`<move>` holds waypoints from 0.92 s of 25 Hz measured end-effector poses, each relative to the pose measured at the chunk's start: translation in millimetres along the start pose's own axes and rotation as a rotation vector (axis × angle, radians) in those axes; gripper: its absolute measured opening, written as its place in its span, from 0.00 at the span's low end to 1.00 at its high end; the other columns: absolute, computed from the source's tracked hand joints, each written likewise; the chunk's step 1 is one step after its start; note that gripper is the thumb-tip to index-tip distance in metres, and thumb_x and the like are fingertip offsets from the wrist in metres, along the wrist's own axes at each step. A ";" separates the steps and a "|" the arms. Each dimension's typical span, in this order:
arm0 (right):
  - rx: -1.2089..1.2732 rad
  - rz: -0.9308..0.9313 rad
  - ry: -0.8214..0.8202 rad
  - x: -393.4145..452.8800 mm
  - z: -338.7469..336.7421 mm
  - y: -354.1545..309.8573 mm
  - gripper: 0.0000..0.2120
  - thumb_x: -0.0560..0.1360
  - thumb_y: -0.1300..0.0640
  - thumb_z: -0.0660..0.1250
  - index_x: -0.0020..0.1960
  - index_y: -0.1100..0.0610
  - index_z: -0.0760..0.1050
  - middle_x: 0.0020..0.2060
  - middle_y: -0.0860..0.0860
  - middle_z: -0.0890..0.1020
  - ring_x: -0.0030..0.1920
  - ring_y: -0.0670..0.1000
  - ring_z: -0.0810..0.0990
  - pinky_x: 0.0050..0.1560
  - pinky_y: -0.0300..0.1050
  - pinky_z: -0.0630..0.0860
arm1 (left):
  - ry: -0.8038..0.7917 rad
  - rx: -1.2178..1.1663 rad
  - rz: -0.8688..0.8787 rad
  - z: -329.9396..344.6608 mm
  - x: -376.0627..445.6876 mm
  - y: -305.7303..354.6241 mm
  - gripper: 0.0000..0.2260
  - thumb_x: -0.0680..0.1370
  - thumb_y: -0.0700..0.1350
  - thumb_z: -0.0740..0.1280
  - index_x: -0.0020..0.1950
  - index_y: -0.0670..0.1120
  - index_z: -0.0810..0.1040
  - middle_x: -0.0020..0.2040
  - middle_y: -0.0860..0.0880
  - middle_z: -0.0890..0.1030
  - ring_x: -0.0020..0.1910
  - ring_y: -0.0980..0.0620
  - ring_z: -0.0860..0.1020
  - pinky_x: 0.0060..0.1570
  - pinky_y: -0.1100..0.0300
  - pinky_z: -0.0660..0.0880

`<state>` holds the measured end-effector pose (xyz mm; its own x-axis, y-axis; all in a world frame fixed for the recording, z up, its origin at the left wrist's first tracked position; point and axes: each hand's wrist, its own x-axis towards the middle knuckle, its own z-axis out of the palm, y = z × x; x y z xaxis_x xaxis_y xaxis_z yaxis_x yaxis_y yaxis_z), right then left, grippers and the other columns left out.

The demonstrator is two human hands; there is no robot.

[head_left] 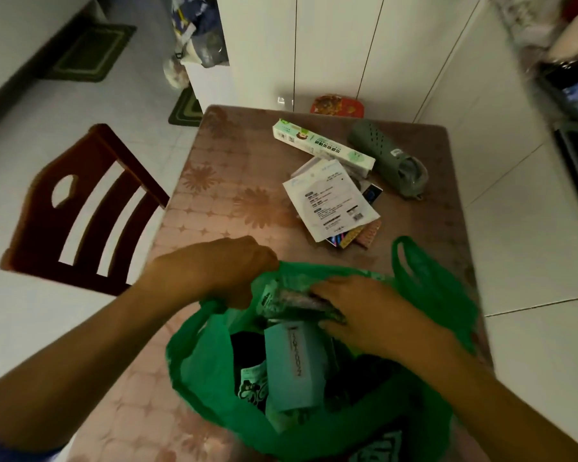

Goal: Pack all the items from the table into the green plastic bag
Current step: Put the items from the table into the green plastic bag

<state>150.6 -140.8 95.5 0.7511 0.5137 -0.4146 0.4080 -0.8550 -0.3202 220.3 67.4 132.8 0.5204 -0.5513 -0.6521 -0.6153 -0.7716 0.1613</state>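
Observation:
The green plastic bag point(214, 361) stands open at the near edge of the table. My left hand point(221, 268) grips the bag's far rim and holds it open. My right hand point(357, 311) holds a flat greyish packet point(291, 300) at the bag's mouth. Inside the bag lie a pale blue box point(294, 365) and dark items. Farther back on the table rest a long white and green box point(321, 145), a white printed pouch point(331, 201), a grey-green perforated case point(387, 158) and small colourful packets point(357, 236) partly under the pouch.
The table point(234, 175) has a brown flowered cover. A dark wooden chair point(80, 208) stands at its left. White cabinets point(347, 45) rise behind, with a red packet point(337, 105) at the table's far edge. Cluttered shelves point(571, 78) are at the right.

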 end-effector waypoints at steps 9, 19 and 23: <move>0.696 0.421 0.613 129.4 -63.4 57.8 0.06 0.74 0.53 0.64 0.50 0.48 0.77 0.52 0.47 0.81 0.50 0.49 0.80 0.47 0.47 0.79 | 0.451 -0.359 0.000 13.5 11.2 -11.5 0.14 0.74 0.42 0.69 0.59 0.52 0.80 0.56 0.52 0.81 0.48 0.59 0.78 0.49 0.65 0.75; 0.715 1.052 0.551 204.8 54.7 192.9 0.26 0.68 0.46 0.74 0.60 0.57 0.73 0.58 0.57 0.79 0.57 0.61 0.78 0.60 0.60 0.74 | 0.425 -0.368 0.066 35.3 33.5 -16.4 0.15 0.78 0.41 0.62 0.61 0.56 0.77 0.60 0.58 0.77 0.54 0.60 0.71 0.54 0.61 0.72; 0.920 0.972 0.654 195.6 39.2 194.3 0.05 0.75 0.56 0.67 0.47 0.57 0.73 0.46 0.55 0.81 0.44 0.54 0.80 0.42 0.51 0.80 | 0.343 -0.279 0.056 35.3 29.3 -15.0 0.18 0.78 0.40 0.60 0.64 0.57 0.75 0.63 0.58 0.76 0.52 0.58 0.68 0.50 0.61 0.71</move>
<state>356.4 -203.7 -81.2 0.7260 -0.5522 -0.4098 -0.6522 -0.3640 -0.6650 223.9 74.0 85.1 0.6859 -0.6318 -0.3610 -0.4892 -0.7677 0.4140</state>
